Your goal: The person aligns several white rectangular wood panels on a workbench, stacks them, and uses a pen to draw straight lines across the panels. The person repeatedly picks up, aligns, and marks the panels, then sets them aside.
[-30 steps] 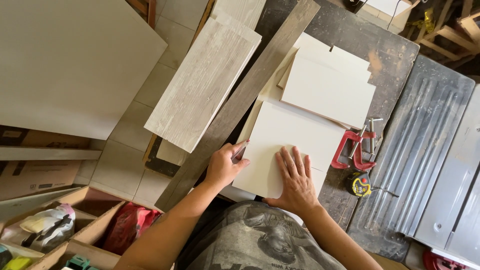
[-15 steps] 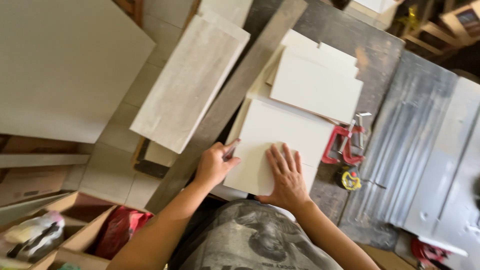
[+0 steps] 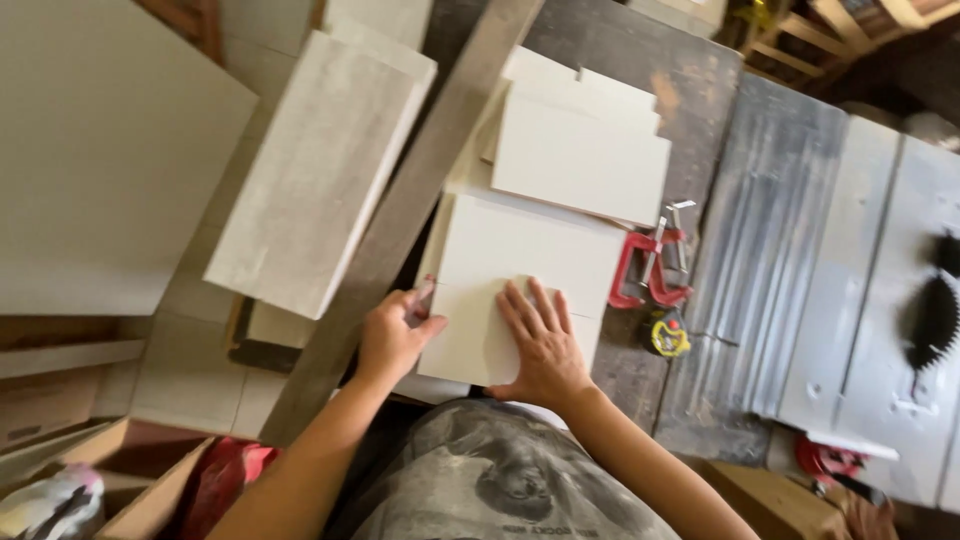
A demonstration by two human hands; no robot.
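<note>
A white rectangular board [image 3: 520,240] lies on the dark workbench [image 3: 690,70] in front of me. My right hand [image 3: 540,345] presses flat on its near part, fingers spread. My left hand [image 3: 392,340] is closed around a pencil [image 3: 423,297] whose tip touches the board's left edge. A long grey plank [image 3: 420,190] runs diagonally just left of the board, right beside my left hand.
More white panels [image 3: 580,160] are stacked beyond the board. A red clamp [image 3: 640,270] and a yellow tape measure [image 3: 668,335] lie to its right, then a corrugated metal sheet [image 3: 770,250] and a table saw blade [image 3: 930,320]. A pale board [image 3: 320,170] and cardboard boxes [image 3: 150,490] are on the left.
The view has swung and tilted slightly. Both hands stay on the white board, the left one with the pencil still at its left edge.
</note>
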